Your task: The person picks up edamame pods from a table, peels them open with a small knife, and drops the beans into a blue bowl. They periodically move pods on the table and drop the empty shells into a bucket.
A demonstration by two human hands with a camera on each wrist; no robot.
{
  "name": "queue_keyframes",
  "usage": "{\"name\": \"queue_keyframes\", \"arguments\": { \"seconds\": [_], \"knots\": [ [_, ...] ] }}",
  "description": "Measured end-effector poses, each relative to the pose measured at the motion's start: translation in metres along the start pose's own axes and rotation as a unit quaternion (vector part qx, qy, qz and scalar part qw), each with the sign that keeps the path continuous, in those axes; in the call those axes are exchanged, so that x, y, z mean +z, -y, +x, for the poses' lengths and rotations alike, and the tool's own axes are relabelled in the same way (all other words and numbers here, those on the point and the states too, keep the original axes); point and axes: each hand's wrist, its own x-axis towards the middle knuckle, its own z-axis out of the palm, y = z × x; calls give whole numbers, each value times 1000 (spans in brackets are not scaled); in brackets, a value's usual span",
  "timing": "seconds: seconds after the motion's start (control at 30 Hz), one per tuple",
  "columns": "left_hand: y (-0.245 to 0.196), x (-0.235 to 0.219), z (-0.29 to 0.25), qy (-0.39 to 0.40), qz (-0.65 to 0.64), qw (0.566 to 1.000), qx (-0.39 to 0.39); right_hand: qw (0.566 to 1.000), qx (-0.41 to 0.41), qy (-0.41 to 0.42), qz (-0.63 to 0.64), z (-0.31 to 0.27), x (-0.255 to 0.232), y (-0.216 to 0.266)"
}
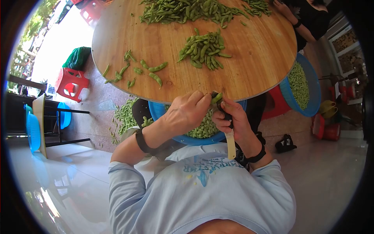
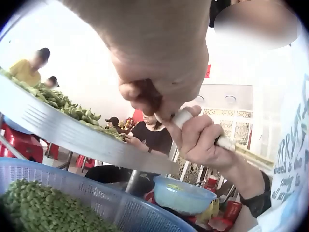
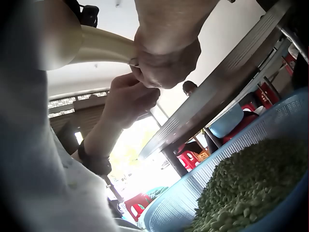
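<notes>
Okay, loose pods [image 1: 156,79] lie left on the table [image 1: 257,58]; left hand [image 1: 187,112] bent at its near edge, can't tell if gripping; green pod [image 1: 217,98] sits between both hands; right hand [image 1: 237,117] grips black-and-cream tool [image 1: 231,146]; blue basin [image 1: 314,93] of beans [image 1: 298,84] is at right.

Left side: red stool [image 1: 62,81], dark green bundle [image 1: 77,57] just beside it, second red stool [image 1: 90,11] farther off; leafy trees [image 1: 29,25] in bright light outdoors. Big blue basin [image 1: 33,130] on edge beside pale board [image 1: 39,126], smaller blue basin [image 1: 64,113] near. Right side: black object [image 1: 285,144] on floor (too small to tell what), red containers [image 1: 331,132], patterned panels [image 1: 346,41]. Left wrist view: person in yellow top [image 2: 26,73], upper left.
</notes>
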Motion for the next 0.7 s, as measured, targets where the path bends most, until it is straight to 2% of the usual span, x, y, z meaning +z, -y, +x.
{"name": "queue_keyframes", "arguments": {
  "seconds": [0.07, 0.13, 0.17, 0.23, 0.27, 0.3, 0.33, 0.4, 0.43, 0.47, 0.5, 0.53, 0.57, 0.6, 0.63, 0.7],
  "knots": [
    [-3, 3, -2, -4, 42, 999, -3, 1000, -3, -4, 1, -2, 5, -1],
    [-1, 9, -4, -48, -40, 998, -20, 1000, -9, -6, 1, -2, 7, -2],
    [-1, 10, -3, -47, -41, 998, -18, 1000, -14, -2, -5, -2, 8, -2],
    [-4, 10, -3, -83, -253, 956, -125, 1000, -18, 1, -13, -3, 8, -2],
    [-4, 9, -4, -85, -252, 956, -124, 1000, -21, -1, -23, -3, 9, 0],
    [-5, 9, -5, -48, -367, 895, -249, 999, -25, -2, -34, -2, 10, 2],
    [-5, 9, -5, -10, -471, 803, -365, 999, -25, -1, -36, -1, 11, 2],
    [-6, 12, -5, -1, -481, 790, -380, 972, -93, -58, -206, -1, 11, -2],
    [-7, 14, -5, 10, -489, 777, -396, 973, -91, -58, -206, 0, 9, -4],
    [-9, 15, -8, 10, -489, 777, -397, 944, -128, -75, -296, 2, 4, -6],
    [-11, 17, -10, -10, -378, 870, -317, 904, -164, -89, -384, 5, 1, -5],
    [-13, 19, -11, -29, -257, 938, -230, 904, -165, -88, -386, 9, 0, -5],
    [-16, 20, -11, -29, -257, 938, -230, 830, -252, -110, -486, 14, 1, -8],
    [-18, 19, -12, -38, -241, 946, -215, 736, -333, -129, -575, 17, 2, -10],
    [-19, 18, -12, -49, -224, 953, -201, 736, -333, -127, -575, 16, 4, -8],
    [-20, 14, -12, -35, -234, 949, -210, 661, -306, -113, -676, 12, 7, -1]
  ]
}}
